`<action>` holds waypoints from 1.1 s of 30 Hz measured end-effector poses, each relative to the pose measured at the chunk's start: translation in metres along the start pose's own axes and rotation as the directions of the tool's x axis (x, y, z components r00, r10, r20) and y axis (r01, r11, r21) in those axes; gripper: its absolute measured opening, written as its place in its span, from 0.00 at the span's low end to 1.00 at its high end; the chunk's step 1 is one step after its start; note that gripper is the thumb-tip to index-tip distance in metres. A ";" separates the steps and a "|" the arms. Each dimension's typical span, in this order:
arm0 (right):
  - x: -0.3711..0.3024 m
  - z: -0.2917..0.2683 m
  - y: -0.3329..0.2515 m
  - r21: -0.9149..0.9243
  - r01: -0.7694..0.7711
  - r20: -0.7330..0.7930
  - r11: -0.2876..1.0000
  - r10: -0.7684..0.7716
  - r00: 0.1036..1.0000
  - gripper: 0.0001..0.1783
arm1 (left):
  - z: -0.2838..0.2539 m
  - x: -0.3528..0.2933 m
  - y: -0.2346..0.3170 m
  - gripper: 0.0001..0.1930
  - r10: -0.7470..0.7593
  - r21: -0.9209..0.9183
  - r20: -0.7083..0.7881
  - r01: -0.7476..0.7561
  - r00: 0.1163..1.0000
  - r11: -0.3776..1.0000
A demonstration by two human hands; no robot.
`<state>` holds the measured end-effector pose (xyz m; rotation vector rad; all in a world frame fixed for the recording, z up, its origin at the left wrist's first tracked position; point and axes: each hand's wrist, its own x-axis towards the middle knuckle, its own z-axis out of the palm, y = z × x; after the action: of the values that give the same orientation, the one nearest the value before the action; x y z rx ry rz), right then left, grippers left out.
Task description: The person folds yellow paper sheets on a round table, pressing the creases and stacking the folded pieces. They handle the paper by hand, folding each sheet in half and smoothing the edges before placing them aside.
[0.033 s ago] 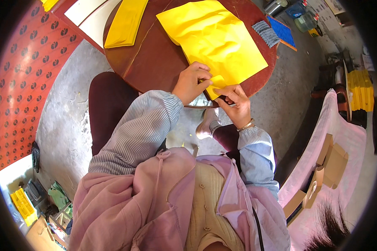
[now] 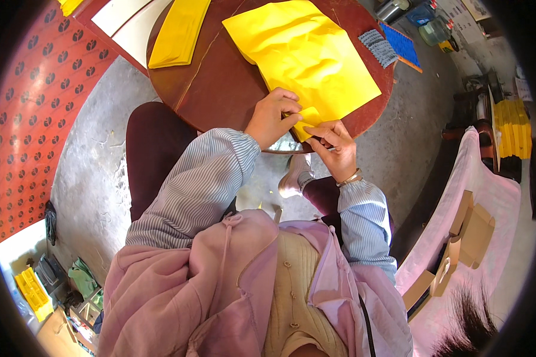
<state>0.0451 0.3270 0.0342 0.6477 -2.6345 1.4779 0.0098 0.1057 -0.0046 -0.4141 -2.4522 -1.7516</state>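
A large yellow sheet (image 2: 315, 56), soft and slightly wrinkled like cloth or paper, lies across a round reddish-brown table (image 2: 220, 89). Its near corner is turned up into a small flap (image 2: 307, 121) at the table's front edge. My left hand (image 2: 275, 118) is closed on the left side of this flap, thumb against bent fingers. On the right side, my right hand (image 2: 333, 146) pinches the same corner between thumb and fingers. The fingers hide part of the fold.
A folded yellow stack (image 2: 180, 33) lies at the table's far left. Grey ridged strips (image 2: 378, 47) and a blue panel (image 2: 402, 47) sit at its right edge. An open cardboard box (image 2: 473, 232) rests on pink cloth (image 2: 488, 184) at right. My shoe (image 2: 292, 178) shows below the table.
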 end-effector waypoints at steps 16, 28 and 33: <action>0.003 0.008 0.032 0.283 -0.135 -0.056 0.949 0.157 0.986 0.06 | -0.010 0.001 -0.001 0.10 -0.016 -0.066 0.109 0.023 0.994 0.998; -0.002 0.005 0.016 0.083 -0.118 -0.110 0.990 0.127 0.986 0.08 | 0.003 0.000 -0.003 0.09 0.015 0.022 -0.017 -0.014 1.000 1.000; 0.000 0.003 0.009 0.028 -0.033 -0.067 0.999 0.035 0.997 0.06 | -0.001 0.002 0.000 0.08 -0.015 0.012 -0.001 0.015 1.000 1.000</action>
<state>0.0425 0.3285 0.0253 0.5471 -2.5923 1.5180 0.0080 0.1055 -0.0039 -0.3948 -2.4706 -1.7423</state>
